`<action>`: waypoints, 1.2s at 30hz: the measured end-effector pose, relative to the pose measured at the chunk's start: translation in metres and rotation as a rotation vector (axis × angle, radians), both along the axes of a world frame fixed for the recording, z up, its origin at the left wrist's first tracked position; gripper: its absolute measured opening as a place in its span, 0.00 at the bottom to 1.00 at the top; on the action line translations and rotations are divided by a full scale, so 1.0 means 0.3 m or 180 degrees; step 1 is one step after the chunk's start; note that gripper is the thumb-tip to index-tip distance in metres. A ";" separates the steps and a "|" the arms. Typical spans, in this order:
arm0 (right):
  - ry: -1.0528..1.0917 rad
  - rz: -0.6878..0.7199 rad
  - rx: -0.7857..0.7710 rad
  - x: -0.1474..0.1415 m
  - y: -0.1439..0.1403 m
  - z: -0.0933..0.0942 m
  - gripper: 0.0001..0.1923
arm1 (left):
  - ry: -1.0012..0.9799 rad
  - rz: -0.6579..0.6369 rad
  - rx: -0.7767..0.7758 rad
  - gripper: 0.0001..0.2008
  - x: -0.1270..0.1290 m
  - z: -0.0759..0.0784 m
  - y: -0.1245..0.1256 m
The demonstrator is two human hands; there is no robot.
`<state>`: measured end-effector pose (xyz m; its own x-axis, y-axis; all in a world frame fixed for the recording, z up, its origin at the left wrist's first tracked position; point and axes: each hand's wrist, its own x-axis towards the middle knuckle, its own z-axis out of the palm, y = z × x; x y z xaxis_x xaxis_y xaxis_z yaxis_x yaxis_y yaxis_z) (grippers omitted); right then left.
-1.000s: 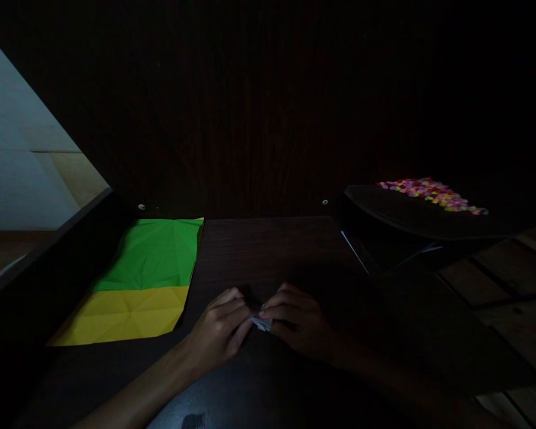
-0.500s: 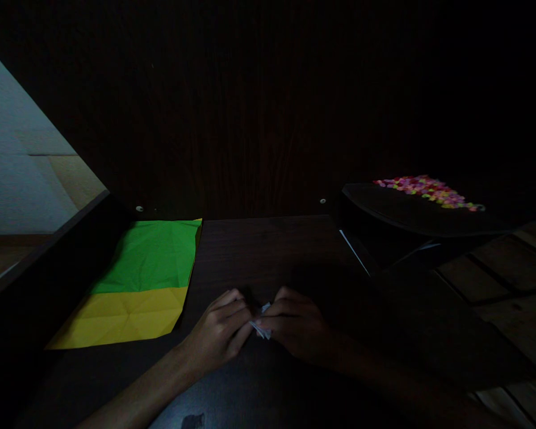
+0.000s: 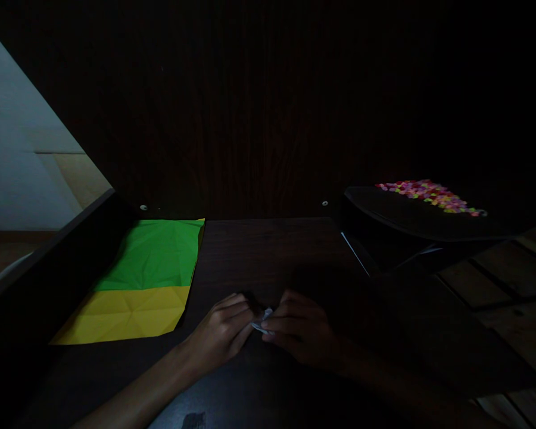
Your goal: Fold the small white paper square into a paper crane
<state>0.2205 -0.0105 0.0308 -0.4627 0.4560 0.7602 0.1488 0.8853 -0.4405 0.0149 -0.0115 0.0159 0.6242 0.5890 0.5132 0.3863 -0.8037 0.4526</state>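
At the frame's lower centre, the left hand [image 3: 227,329] and the right hand [image 3: 302,329] pinch a small, pale folded paper [image 3: 259,327] in their fingertips; uneven pulling could tear it, and dimness could hide a crooked crease.

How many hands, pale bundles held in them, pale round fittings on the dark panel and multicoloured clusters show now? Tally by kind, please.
Hands: 2, the left hand and the right hand
Pale bundle: 1
Round fittings: 2, the left fitting and the right fitting
Multicoloured cluster: 1
Total: 6
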 end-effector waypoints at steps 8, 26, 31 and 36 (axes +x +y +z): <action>-0.0069 -0.0014 0.0119 0.007 -0.004 -0.004 0.10 | -0.0234 -0.0026 -0.0220 0.09 0.005 0.022 -0.002; 0.0220 -0.0643 -0.1973 -0.007 0.033 -0.041 0.08 | -0.1168 0.0706 -0.1416 0.20 0.019 0.012 -0.020; 0.0653 -0.0419 -0.2986 -0.016 0.036 -0.058 0.10 | -0.1687 0.0566 -0.2044 0.24 0.038 0.001 -0.017; 0.1008 0.0087 -0.3711 -0.027 0.035 -0.070 0.14 | -0.2104 0.0669 -0.2268 0.16 0.047 0.001 -0.007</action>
<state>0.2124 0.0000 0.0099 -0.3504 0.9364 -0.0200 -0.1228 -0.0671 -0.9902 0.0292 -0.0135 0.0164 0.1880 0.9608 0.2036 -0.0144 -0.2046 0.9787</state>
